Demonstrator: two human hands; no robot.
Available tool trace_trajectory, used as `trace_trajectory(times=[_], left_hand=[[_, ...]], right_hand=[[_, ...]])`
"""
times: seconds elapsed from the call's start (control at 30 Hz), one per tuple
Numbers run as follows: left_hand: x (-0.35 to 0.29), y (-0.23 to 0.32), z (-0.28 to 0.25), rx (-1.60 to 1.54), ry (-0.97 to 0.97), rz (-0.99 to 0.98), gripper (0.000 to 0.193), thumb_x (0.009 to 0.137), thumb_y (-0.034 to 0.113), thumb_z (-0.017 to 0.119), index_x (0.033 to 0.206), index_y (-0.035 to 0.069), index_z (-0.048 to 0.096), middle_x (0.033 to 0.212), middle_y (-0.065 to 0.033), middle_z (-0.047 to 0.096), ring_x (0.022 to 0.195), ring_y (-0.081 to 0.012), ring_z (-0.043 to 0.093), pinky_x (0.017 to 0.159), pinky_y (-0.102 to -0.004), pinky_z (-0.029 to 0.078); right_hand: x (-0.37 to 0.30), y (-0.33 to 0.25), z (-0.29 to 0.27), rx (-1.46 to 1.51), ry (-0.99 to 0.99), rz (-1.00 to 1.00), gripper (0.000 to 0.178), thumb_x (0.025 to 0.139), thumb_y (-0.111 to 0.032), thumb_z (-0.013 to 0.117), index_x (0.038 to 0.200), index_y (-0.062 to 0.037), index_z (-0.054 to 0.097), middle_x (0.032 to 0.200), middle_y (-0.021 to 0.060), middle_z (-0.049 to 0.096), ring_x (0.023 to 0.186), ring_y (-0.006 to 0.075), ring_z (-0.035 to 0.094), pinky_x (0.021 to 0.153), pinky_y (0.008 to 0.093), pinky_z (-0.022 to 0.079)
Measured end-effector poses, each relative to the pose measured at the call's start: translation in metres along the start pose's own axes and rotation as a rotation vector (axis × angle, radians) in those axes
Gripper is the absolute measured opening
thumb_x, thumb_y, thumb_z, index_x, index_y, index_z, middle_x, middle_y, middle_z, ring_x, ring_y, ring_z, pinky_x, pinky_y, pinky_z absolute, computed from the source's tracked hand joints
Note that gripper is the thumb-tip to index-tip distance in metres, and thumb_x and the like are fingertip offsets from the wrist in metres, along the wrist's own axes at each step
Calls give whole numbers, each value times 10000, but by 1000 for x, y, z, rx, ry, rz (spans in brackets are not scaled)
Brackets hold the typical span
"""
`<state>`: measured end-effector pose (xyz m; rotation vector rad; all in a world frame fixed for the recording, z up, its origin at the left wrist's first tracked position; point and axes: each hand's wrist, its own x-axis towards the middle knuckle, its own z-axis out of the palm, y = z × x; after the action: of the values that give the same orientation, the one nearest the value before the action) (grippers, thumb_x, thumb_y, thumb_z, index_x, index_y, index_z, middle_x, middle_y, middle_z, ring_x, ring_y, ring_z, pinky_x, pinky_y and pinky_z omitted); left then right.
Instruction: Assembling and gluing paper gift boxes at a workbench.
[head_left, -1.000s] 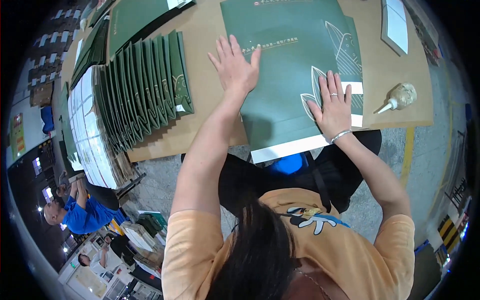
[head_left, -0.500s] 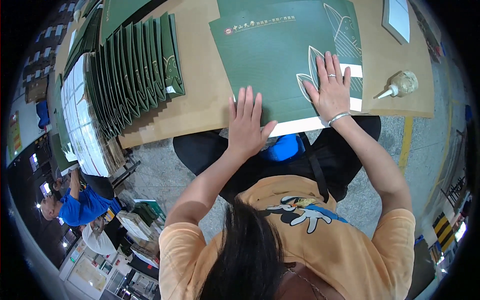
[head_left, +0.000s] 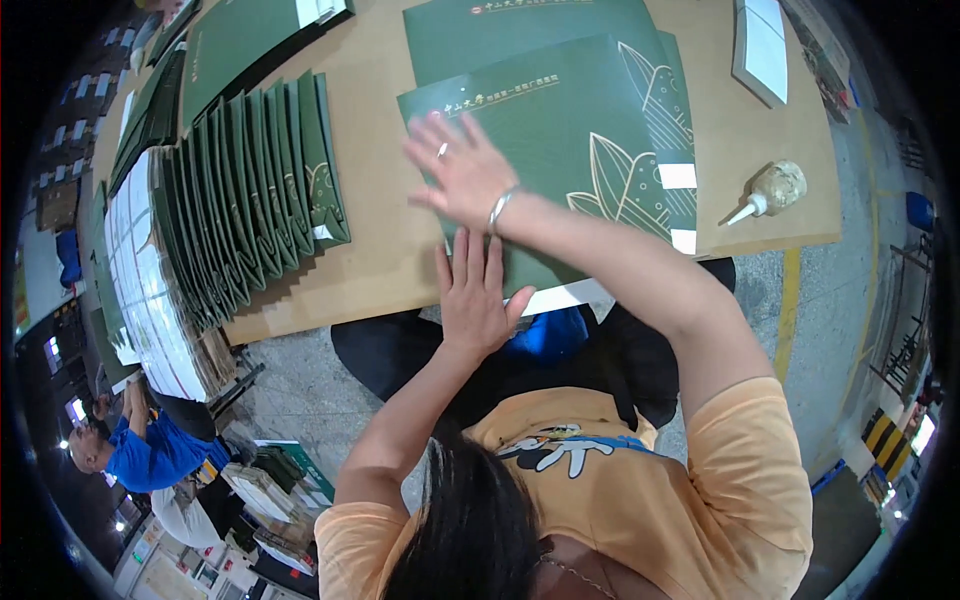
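sheet (head_left: 550, 140): top centre of frame, on bench (head_left: 385, 265), overlapping second sheet (head_left: 445, 55) | right hand (head_left: 462, 178): blurred, at sheet's left edge, fingers spread wide, contact can't tell | left hand (head_left: 474, 300): palm down, sheet's lower-left edge, fingers straight, close together | bottle (head_left: 780, 188): right of frame | pleated stack (head_left: 255, 190): upper left

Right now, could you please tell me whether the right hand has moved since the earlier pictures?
Yes. Judged against the squeeze bottle, the right hand has moved left, away from it, to the front green sheet's left edge.
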<state>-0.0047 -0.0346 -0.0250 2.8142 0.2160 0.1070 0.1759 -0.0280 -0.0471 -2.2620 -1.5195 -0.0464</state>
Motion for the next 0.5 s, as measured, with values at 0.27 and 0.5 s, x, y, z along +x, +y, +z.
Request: trace_trajectory(times=[0.27,0.5], left_hand=[[6,0,-3,40,10,5,754,895,512,518,1395,-32,372,1498,-270,283,1403,-435,246,1132,-609,147],[1,-5,-3,72,33,4,738,895,553,488,1377,-2,422,1492,-249,301,1402,-412,258,1124,-621,159]], right_hand=[[-22,129,-55,-375,29,371,724,942,-568,405,1462,-67,351,1525,182,313,1442,307,226,1170,488,146],[-113,81,-88,-329,-92,377,730,935,-539,457,1452,-33,360,1512,223,309,1430,348,237,1163,507,150]])
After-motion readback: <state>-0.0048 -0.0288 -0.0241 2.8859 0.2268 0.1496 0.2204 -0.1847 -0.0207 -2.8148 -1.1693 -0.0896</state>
